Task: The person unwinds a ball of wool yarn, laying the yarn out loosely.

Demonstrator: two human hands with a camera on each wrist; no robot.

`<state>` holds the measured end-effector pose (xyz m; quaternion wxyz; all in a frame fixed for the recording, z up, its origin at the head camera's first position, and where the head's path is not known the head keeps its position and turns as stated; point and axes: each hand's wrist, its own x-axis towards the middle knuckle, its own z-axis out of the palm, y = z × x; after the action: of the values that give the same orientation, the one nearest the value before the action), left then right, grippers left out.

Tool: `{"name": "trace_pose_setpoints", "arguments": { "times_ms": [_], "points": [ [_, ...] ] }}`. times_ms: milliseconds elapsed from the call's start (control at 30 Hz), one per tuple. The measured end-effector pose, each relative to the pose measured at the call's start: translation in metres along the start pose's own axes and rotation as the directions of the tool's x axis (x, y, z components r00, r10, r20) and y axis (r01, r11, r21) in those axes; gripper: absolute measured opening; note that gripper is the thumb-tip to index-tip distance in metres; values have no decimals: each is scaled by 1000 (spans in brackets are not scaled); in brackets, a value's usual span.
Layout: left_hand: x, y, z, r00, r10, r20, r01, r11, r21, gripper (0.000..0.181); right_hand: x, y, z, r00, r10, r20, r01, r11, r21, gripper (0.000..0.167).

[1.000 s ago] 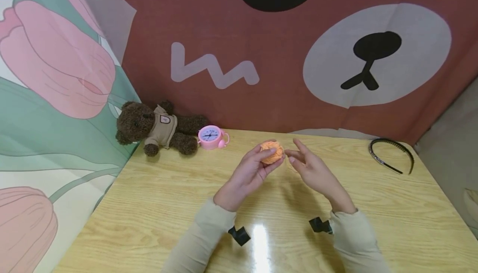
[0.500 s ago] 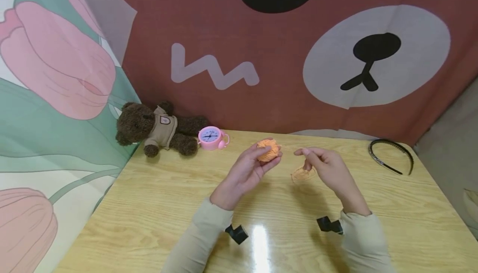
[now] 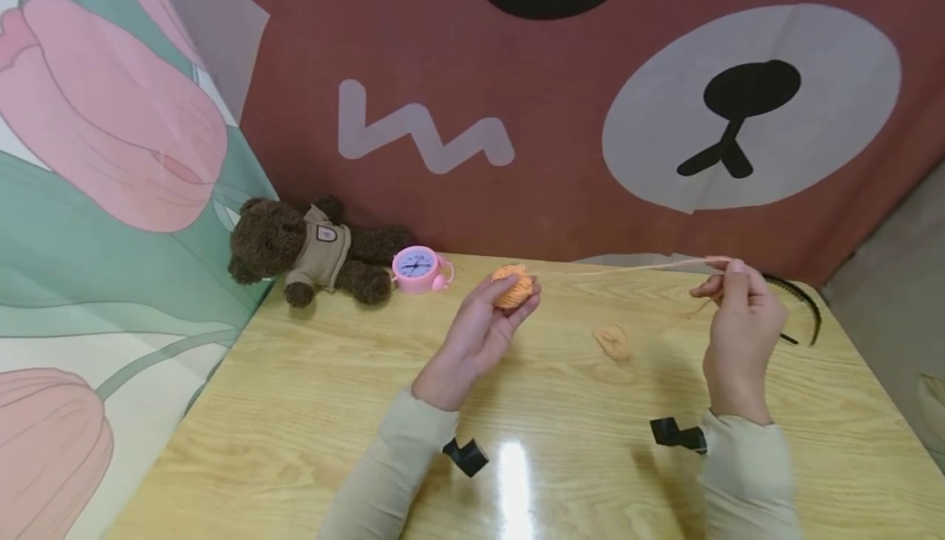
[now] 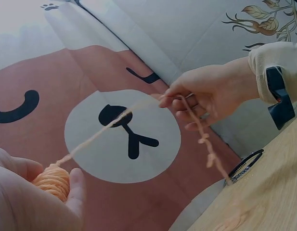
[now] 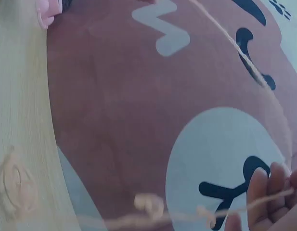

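Observation:
An orange ball of yarn [image 3: 513, 286] is held between the thumb and fingers of my left hand [image 3: 472, 339]. From it a strand [image 3: 627, 268] stretches to the right, pinched by my right hand [image 3: 741, 331] above the table's right half. In the left wrist view the taut strand [image 4: 97, 134] runs from the wound ball [image 4: 54, 183] to the right hand [image 4: 211, 94], and a kinked tail hangs below that hand. A loose coil of yarn [image 3: 612, 342] lies on the table between the hands; the right wrist view shows the coil [image 5: 18, 187] blurred.
At the back left a brown teddy bear [image 3: 321, 249] in a beige shirt lies beside a pink alarm clock [image 3: 417, 269]. Behind my right hand, a black headband [image 3: 805, 298] rests near the table's back right corner. A printed curtain [image 3: 546, 171] hangs along the back edge.
My right hand has moved away to the right, drawing a long strand out from the ball. My left hand has shifted slightly left with the ball. The coil lies apart from the right hand.

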<state>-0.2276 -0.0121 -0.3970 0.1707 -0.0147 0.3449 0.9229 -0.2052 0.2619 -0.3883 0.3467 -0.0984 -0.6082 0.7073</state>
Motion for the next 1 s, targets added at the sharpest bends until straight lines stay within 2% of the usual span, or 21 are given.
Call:
{"name": "trace_pose_setpoints", "arguments": {
  "times_ms": [100, 133, 200, 267, 333, 367, 400, 433, 467, 500, 533, 567, 600, 633, 667, 700, 733, 800, 867, 900, 1000],
  "points": [
    [1, 1, 0, 1000, 10, 10, -10, 1000, -6, 27, 4, 1, -2, 999, 41, -11, -41, 999, -8, 33],
    [2, 1, 0, 1000, 9, 13, -9, 1000, -6, 27, 5, 1, -3, 998, 69, 8, -68, 997, -40, 31],
    [2, 0, 0, 1000, -1, 25, 1, 1000, -4, 26, 4, 2, -2, 990, 124, 65, -111, 978, -178, 30],
    [2, -1, 0, 999, -19, 39, 19, 1000, 1, 25, 1, 3, 0, 971, 170, 167, -98, 924, -370, 37],
    [1, -3, 1, 998, -38, 56, 38, 999, 5, 24, -5, 5, 5, 936, 195, 293, -17, 856, -516, 44],
    [0, -4, 1, 997, -46, 68, 45, 999, 11, 23, -9, 6, 9, 907, 205, 369, 41, 828, -559, 47],
    [0, -4, 2, 996, -49, 80, 48, 999, 18, 24, -14, 7, 13, 866, 219, 449, 90, 816, -571, 50],
    [-1, -4, 2, 994, -55, 92, 53, 998, 23, 24, -19, 9, 18, 816, 240, 527, 120, 820, -559, 53],
    [-2, -4, 3, 993, -59, 105, 56, 998, 31, 25, -24, 10, 24, 757, 262, 599, 137, 833, -536, 55],
    [-2, -4, 3, 992, -64, 113, 61, 997, 36, 25, -30, 11, 30, 689, 291, 664, 128, 852, -507, 56],
    [-3, -4, 3, 990, -72, 121, 67, 997, 43, 26, -35, 11, 36, 619, 323, 716, 107, 869, -484, 59],
    [-4, -3, 4, 989, -76, 128, 70, 996, 50, 27, -40, 11, 41, 560, 349, 751, 80, 880, -469, 61],
    [-4, -3, 4, 988, -78, 133, 72, 996, 55, 29, -45, 11, 46, 517, 369, 773, 57, 886, -461, 63],
    [-4, -2, 4, 987, -83, 136, 76, 996, 56, 30, -49, 10, 49, 490, 383, 783, 46, 886, -461, 63],
    [-5, -2, 4, 987, -83, 136, 76, 995, 58, 31, -51, 9, 50, 481, 392, 784, 46, 882, -469, 62],
    [-5, -1, 4, 987, -83, 136, 76, 995, 59, 31, -53, 7, 51, 487, 402, 776, 53, 873, -485, 59],
    [-6, -1, 4, 988, -77, 137, 69, 996, 63, 31, -53, 5, 51, 506, 406, 761, 71, 860, -506, 55],
    [-6, -1, 3, 989, -68, 135, 60, 996, 60, 31, -52, 2, 47, 555, 407, 726, 103, 832, -545, 44],
    [-5, 0, 2, 989, -64, 131, 57, 997, 56, 29, -48, -1, 42, 606, 393, 691, 109, 820, -562, 41],
    [-5, -1, 1, 990, -62, 130, 56, 997, 52, 28, -45, -3, 39, 634, 383, 672, 102, 820, -563, 42],
    [-4, 0, 0, 989, -61, 134, 56, 998, 38, 24, -36, -8, 29, 719, 311, 621, 54, 867, -496, 44]
  ]
}}
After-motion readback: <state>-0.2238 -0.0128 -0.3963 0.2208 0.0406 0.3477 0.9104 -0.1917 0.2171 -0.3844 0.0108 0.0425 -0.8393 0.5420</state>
